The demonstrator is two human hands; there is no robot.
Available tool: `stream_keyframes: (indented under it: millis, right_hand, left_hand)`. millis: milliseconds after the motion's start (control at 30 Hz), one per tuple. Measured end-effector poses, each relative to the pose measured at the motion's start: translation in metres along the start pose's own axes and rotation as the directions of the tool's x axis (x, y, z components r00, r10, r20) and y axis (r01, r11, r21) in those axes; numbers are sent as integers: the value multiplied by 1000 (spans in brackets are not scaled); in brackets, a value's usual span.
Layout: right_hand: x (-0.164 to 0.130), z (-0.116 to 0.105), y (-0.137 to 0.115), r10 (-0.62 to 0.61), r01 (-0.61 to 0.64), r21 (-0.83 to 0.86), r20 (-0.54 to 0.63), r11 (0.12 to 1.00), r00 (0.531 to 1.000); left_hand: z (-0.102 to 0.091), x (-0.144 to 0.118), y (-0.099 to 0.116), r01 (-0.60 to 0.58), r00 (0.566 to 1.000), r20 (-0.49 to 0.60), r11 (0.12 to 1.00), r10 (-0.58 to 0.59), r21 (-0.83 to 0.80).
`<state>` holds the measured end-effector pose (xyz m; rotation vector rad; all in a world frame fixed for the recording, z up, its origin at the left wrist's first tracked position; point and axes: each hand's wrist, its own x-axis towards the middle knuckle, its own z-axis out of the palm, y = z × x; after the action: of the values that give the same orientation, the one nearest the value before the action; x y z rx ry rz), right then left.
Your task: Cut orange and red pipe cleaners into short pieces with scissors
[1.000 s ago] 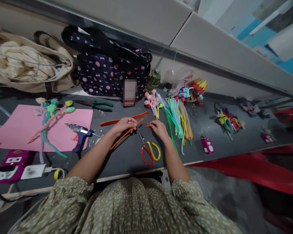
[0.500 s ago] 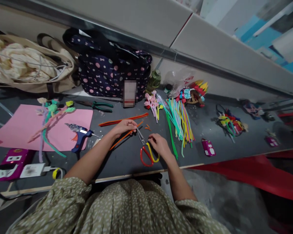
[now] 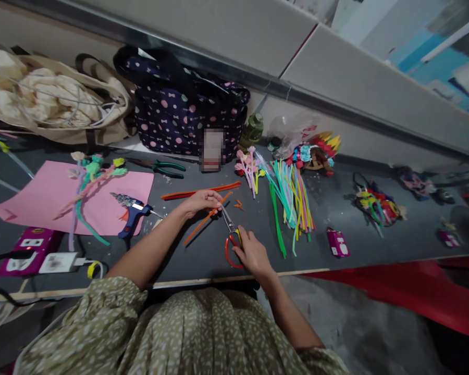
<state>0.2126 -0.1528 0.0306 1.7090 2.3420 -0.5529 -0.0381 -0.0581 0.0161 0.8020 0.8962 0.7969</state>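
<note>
On the dark worktable (image 3: 203,255), two hands work an orange pipe cleaner and scissors.

From the left: a blue glue gun (image 3: 131,216) lies on pink paper (image 3: 35,200); the left hand (image 3: 199,201) pinches the orange pipe cleaner (image 3: 197,228) at mid-table; the right hand (image 3: 252,255) grips the handles of the scissors (image 3: 231,234), blades touching the cleaner; coloured pipe cleaners (image 3: 291,200) lie just beyond.

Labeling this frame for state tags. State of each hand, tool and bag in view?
left hand: closed on orange pipe cleaner
right hand: on scissors' handles
scissors: on table, blades pointing at the pipe cleaner
glue gun: lying on pink sheet
pliers: lying untouched
polka-dot bag: upright against wall
power strip: charger plugged in
</note>
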Motion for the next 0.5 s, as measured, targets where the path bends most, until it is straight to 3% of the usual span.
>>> stream_keyframes:
  millis: [167,267,333,433,500]
  right_hand:
    - [4,7,6,18,-6,119,-101,993,995]
    - [9,9,14,46,-6,336,-112,942,993]
    - [12,10,20,92,-53,576,-39,815,995]
    - [13,7,26,96,-136,873,103,468,990]
    - [11,3,26,72,-179,945,166,274,984]
  left_hand:
    - [-4,1,-4,-6,1000,12,999,6,-37]
    - [-6,4,-8,-5,1000,29,999,6,-45]
    - [-7,4,-8,-2,999,42,999,4,-52]
    - [-6,3,-7,0,999,36,999,2,-50]
    - [-3,1,-5,-1,1000,26,999,2,-37]
